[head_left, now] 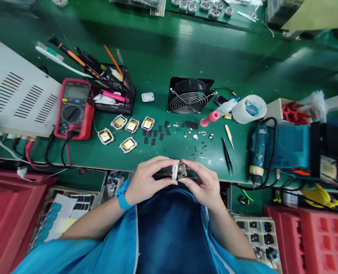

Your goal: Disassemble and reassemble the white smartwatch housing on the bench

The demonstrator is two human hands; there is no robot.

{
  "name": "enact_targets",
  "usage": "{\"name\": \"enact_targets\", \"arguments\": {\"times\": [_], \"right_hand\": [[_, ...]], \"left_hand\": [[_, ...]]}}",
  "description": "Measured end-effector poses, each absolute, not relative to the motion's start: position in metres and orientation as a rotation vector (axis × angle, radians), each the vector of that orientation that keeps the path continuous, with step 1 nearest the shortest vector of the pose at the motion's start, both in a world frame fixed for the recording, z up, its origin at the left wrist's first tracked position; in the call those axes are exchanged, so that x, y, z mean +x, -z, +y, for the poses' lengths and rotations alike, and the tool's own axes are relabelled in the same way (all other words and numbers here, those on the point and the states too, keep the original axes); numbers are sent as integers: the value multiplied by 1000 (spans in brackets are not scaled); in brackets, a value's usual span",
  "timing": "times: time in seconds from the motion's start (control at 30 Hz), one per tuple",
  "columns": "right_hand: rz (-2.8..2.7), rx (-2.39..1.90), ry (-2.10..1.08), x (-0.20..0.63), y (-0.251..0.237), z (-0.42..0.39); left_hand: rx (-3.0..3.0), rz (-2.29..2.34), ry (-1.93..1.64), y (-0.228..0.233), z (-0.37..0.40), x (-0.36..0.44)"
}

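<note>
At the bench's front edge, my left hand (150,179) pinches a small white frame-like part (175,171) between thumb and fingers. Right beside it, my right hand (203,180) grips a small dark, shiny watch-like case (182,170). The two pieces touch or nearly touch; fingertips cover their edges. Ahead lie several open watch cases with yellow-and-silver insides (128,144). Black rectangular pads (153,141) and tiny loose parts (195,137) are spread to their right. Black tweezers (227,156) and a cream-handled tool (229,136) rest beyond my right hand.
A fan (190,97) stands mid-bench. On the left are a red multimeter (73,110), a black tool holder (129,97) and a white vented box (20,89). To the right stand a white tub (247,112), an electric screwdriver (259,148) and cables. Red trays (314,236) flank the bench.
</note>
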State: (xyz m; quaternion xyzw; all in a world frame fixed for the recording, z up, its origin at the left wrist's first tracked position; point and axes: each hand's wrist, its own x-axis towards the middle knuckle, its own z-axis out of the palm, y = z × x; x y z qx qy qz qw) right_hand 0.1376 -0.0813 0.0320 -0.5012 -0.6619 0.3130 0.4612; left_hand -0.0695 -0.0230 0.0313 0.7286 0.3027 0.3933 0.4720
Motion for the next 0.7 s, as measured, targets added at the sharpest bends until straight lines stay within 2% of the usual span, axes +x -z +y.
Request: {"name": "enact_targets", "arguments": {"times": [0.33,0.7], "right_hand": [[-1520,-1036,-884,142,-39,-88],[-1485,-973,-932,145,-37,-88]], "left_hand": [[1872,608,-1036,-52,-31,-63],[1931,579,-1065,-56,-34,-61]]}}
